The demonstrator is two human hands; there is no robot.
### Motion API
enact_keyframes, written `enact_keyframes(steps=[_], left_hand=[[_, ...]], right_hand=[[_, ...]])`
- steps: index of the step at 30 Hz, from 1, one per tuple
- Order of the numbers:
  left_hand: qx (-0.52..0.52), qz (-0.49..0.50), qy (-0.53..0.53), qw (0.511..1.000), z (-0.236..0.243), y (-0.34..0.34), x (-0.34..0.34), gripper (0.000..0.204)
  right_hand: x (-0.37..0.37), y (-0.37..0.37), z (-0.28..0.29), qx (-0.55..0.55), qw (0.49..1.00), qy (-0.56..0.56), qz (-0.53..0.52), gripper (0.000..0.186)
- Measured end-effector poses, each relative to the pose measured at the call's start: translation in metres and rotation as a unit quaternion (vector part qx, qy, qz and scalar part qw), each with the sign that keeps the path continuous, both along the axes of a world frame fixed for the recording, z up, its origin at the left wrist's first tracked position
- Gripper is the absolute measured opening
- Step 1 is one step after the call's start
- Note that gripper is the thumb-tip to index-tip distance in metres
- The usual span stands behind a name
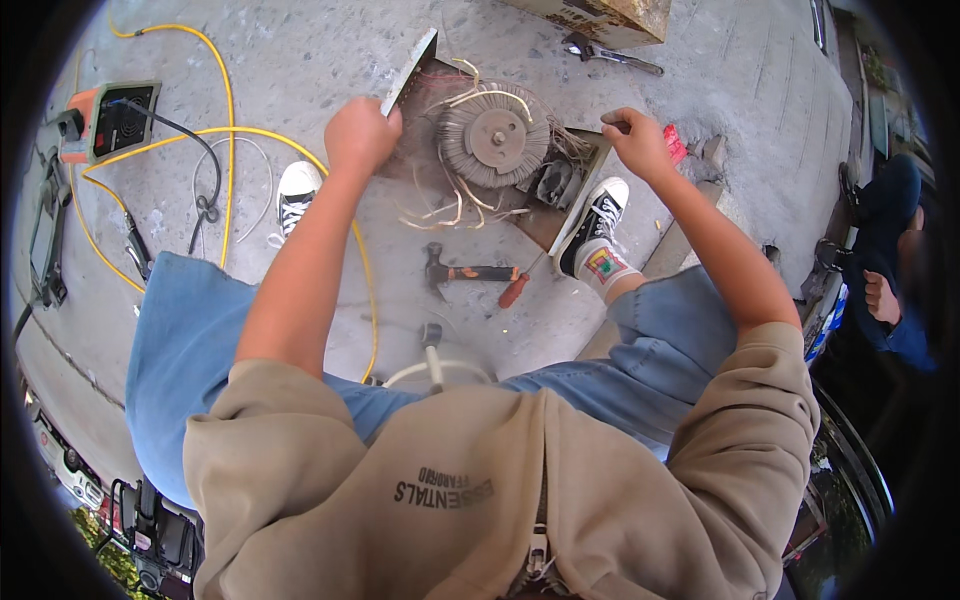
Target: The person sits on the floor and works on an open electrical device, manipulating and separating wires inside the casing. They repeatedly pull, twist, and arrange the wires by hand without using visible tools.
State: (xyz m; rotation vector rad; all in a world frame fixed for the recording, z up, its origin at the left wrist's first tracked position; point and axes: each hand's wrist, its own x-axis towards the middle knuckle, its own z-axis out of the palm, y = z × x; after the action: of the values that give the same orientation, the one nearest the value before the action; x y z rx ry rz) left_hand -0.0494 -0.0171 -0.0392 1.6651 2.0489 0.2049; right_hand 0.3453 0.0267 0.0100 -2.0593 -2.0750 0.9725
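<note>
Work looks partway: casing open, exposing the round grey wound-wire coil with a metal hub disc (498,138); left to deal with, it seems, coil plus black fan-like part (556,183) just right of it, both seated in the metalwork. Near side of coil: hammer with black-and-orange handle (480,273), red-handled screwdriver (514,291), both lying unheld on grey concrete floor (400,290). Closer to coil, thin pale wires (458,207) splayed, some ends apparently loose. Coil itself between the two grips, in neither. Left of coil, left grip (362,138) clenched on a flat grey metal panel (408,74), tilted. Right of coil, right grip (638,145) has fingers curled near the silvery metal side strip (580,202); cannot tell whether it pinches anything. Beyond coil, to the right: steel adjustable wrench (615,57).
</note>
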Motion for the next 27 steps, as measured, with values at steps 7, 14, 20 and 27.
enact_keyframes(steps=[7,14,20,27], left_hand=[[0.0,0.014,0.011,1.0,0.003,-0.002,0.004,0.033],[0.001,0.012,0.003,1.0,-0.001,-0.002,0.002,0.032],[0.026,0.005,0.004,1.0,0.001,-0.005,0.001,0.031],[-0.002,0.022,-0.005,1.0,0.004,-0.007,0.0,0.031]], right_hand=[[-0.039,-0.004,0.023,-0.019,1.0,0.004,0.01,0.026],[-0.149,0.1,-0.077,-0.047,0.995,-0.056,0.067,0.043],[-0.2,0.117,-0.142,-0.166,0.961,-0.176,0.136,0.05],[-0.173,0.129,-0.135,-0.027,0.999,-0.01,0.029,0.042]])
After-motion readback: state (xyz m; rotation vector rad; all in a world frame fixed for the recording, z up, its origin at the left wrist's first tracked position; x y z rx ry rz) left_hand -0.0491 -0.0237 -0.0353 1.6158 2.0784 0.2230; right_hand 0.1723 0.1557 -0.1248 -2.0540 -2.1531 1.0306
